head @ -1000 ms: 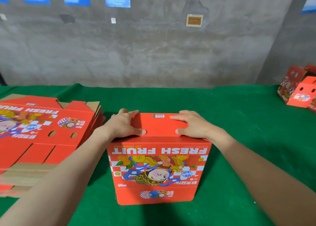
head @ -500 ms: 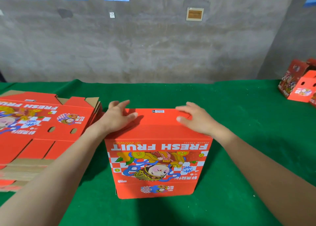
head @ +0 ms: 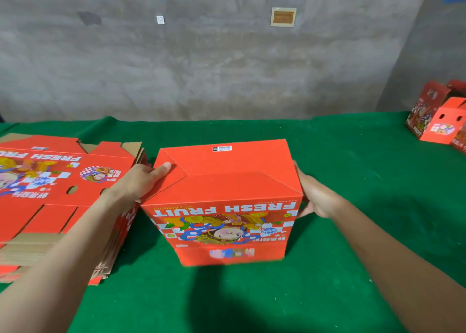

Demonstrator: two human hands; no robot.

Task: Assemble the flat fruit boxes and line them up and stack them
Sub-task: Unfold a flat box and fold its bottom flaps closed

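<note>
Fruit box (head: 222,194), rectangular red cardboard

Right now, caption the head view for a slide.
Left hand and right hand steady a red fruit box beside stacked flat boxes.

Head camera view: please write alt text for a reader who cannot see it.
A person holds an assembled red fruit box between both hands on a green table: the left hand grips its top left edge, the right hand presses its right side. A stack of flat boxes lies at left; other assembled boxes stand far right.
</note>
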